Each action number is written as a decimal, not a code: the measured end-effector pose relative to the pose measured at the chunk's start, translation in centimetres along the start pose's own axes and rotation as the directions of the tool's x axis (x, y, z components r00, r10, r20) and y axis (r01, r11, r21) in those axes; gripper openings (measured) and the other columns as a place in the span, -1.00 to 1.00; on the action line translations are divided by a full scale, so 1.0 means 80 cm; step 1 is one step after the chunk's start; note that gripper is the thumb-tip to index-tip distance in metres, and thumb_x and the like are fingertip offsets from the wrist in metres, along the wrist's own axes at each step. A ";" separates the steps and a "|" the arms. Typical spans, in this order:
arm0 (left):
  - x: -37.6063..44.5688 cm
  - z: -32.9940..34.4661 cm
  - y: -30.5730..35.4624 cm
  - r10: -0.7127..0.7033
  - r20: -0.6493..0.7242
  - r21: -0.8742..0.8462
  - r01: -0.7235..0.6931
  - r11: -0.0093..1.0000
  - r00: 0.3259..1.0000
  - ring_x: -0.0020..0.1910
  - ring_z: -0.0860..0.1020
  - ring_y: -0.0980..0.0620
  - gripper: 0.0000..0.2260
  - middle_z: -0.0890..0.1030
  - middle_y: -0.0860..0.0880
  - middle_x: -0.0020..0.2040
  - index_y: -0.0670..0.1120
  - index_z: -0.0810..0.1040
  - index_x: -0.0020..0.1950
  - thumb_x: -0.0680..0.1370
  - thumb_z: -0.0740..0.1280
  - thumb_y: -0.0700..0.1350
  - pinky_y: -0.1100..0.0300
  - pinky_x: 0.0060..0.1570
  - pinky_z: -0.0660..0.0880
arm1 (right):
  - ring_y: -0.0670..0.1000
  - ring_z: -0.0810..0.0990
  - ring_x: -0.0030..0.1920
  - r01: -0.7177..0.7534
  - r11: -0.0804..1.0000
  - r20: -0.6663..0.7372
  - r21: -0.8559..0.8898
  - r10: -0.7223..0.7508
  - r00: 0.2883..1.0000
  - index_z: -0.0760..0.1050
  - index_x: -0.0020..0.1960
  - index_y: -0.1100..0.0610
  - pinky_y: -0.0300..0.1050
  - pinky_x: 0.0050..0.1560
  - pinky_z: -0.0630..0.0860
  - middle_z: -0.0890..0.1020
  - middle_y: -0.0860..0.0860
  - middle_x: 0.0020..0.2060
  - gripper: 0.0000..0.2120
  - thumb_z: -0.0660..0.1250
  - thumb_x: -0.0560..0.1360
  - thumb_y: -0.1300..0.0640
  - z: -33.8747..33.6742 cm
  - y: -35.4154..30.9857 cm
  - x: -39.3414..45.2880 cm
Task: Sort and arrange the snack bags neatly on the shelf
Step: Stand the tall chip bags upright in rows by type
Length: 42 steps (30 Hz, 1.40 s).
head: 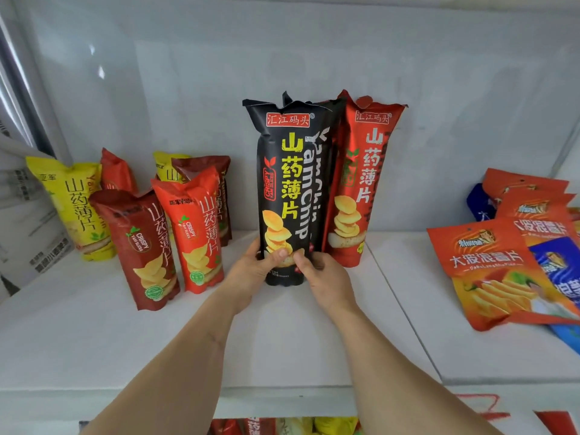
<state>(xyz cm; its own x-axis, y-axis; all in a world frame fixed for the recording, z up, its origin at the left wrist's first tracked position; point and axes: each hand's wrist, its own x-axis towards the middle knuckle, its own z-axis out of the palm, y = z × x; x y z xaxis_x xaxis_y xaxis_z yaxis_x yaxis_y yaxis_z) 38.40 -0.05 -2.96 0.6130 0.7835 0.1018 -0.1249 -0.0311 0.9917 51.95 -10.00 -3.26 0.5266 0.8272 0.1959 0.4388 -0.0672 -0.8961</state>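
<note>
Black and tall, the chip bag [287, 189] stands upright at the middle of the white shelf [282, 340], with a second black bag [317, 183] and a red bag [361, 183] just behind it to the right. The left hand [254, 271] and right hand [323, 274] both grip its base, thumbs pressed on the front. Held only at the bottom, the tall bag could tip and knock its neighbours over. Shorter bags [163, 233] stand well apart at the left, and flat orange packets [483, 271] lie at the right.

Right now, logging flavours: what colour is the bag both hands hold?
Black, with yellow lettering: the black bag, clearest in the head view.
</note>
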 end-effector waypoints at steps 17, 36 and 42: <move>0.040 -0.021 -0.010 0.000 0.125 0.016 -0.002 1.000 0.992 0.33 0.53 -0.01 -0.40 0.61 0.02 0.30 0.05 0.42 0.46 0.45 0.51 0.06 0.04 0.35 0.42 | -0.15 0.59 0.19 -0.048 0.961 0.028 0.273 0.042 0.999 0.14 0.52 -0.11 -0.02 0.21 0.58 0.48 -0.13 0.35 0.11 0.52 0.12 -0.43 0.013 0.007 0.036; 0.070 -0.002 -0.019 0.025 -0.002 0.009 -0.025 1.000 1.000 0.28 0.58 0.02 -0.29 0.65 0.08 0.23 0.13 0.48 0.40 0.29 0.59 0.24 -0.05 0.35 0.45 | -0.17 0.53 0.20 0.002 0.974 0.021 0.228 -0.007 1.000 0.36 0.42 -0.13 -0.34 0.04 0.44 0.55 -0.22 0.23 -0.39 0.40 0.44 -0.27 0.012 0.000 0.061; 0.077 0.002 -0.020 0.005 -0.014 0.021 -0.005 1.000 1.000 0.31 0.54 0.04 -0.30 0.64 0.12 0.25 0.16 0.46 0.41 0.31 0.55 0.25 -0.05 0.39 0.42 | -0.12 0.53 0.20 -0.011 0.981 0.010 0.192 0.009 1.000 0.36 0.43 -0.14 -0.34 0.03 0.40 0.55 -0.18 0.23 -0.49 0.25 0.53 -0.28 0.012 0.002 0.066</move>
<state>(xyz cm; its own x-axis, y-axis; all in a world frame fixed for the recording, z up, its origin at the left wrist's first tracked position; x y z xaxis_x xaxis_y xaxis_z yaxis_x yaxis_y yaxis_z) 42.49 4.74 -3.90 0.6017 0.7917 0.1056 -0.1114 -0.0477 0.9926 54.09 -5.14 -2.78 0.5237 0.8319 0.1837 0.2847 0.0323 -0.9581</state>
